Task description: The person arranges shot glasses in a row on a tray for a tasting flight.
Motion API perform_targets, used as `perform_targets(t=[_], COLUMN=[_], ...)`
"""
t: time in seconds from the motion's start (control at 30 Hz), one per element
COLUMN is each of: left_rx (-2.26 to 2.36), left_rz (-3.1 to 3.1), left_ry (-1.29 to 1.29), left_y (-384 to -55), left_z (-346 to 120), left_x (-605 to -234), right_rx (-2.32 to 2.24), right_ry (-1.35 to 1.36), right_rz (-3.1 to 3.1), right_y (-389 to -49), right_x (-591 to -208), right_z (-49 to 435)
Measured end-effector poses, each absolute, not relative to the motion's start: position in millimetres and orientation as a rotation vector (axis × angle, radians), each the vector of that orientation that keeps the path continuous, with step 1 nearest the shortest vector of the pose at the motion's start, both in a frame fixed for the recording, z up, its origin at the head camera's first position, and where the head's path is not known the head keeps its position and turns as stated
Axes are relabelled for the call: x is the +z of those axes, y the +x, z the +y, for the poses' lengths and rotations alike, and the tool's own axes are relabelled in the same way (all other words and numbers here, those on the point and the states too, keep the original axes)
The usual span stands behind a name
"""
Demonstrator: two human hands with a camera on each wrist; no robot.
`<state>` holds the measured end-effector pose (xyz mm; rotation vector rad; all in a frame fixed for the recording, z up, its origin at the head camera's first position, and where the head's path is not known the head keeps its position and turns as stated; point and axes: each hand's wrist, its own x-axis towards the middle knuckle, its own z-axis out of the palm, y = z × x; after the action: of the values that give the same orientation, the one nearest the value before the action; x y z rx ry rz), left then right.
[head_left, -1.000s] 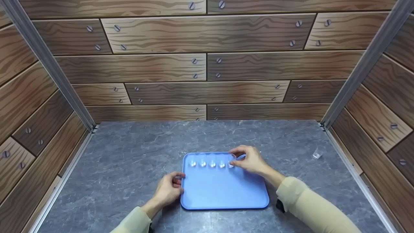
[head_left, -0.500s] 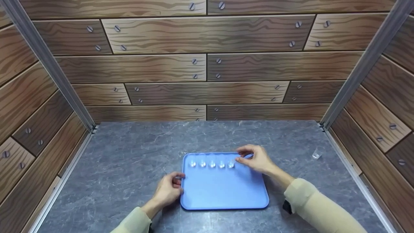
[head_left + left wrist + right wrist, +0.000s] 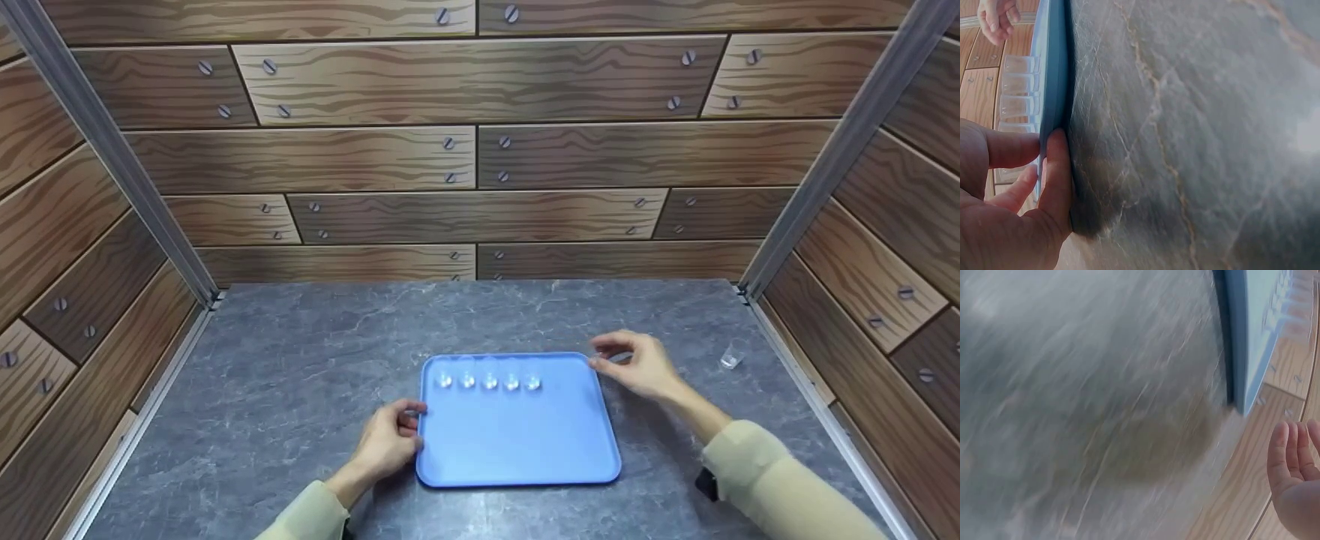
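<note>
Small clear plastic cups [image 3: 490,380] stand upright in a row along the far side of a blue tray [image 3: 517,450], from its left corner past its middle. My left hand [image 3: 386,440] holds the tray's left edge. In the left wrist view its fingers [image 3: 1057,174] lie against the rim from both sides. Just beyond the tray's far right corner hovers my right hand [image 3: 637,365], fingers loosely bent, with nothing seen in it. Farther right, another clear cup [image 3: 732,355] sits on the table by itself.
The grey marbled table [image 3: 315,337] is enclosed by wood-patterned walls [image 3: 480,157] at the back and both sides. Metal frame bars [image 3: 832,150] run up the corners.
My right hand has let go of the rightmost cup in the row and moved right, off the tray. My left hand has stayed at the tray's edge.
</note>
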<state>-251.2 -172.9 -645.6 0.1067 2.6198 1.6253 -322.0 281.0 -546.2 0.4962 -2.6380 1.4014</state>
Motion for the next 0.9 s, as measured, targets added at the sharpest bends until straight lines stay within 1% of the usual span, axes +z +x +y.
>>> perform_targets(t=[0.07,0.23,0.37,0.67,0.9], left_rx=[1.619,1.601,1.558,1.559,1.644], left_rz=[2.631,2.601,2.590,2.596,2.600], left_ry=[0.128,0.047,-0.012,-0.001,0.100], left_y=[-243.9,-229.7,-225.4,-224.5,-230.7], left_z=[-170.4,-162.9,-159.2,-157.7,-162.8], left_x=[-632.3,-599.0,-584.6,-583.6,-600.2], right_rx=[1.407,1.406,1.385,1.324,1.040], right_ry=[0.472,0.392,0.312,0.173,0.025], right_rz=[-2.627,-2.583,-2.547,-2.465,-2.512], right_y=[-320.3,-317.7,-318.6,-317.5,-313.0], right_x=[-543.2,-533.4,-525.6,-519.4,-523.3], right_z=[290.0,313.6,334.5,387.6,434.9])
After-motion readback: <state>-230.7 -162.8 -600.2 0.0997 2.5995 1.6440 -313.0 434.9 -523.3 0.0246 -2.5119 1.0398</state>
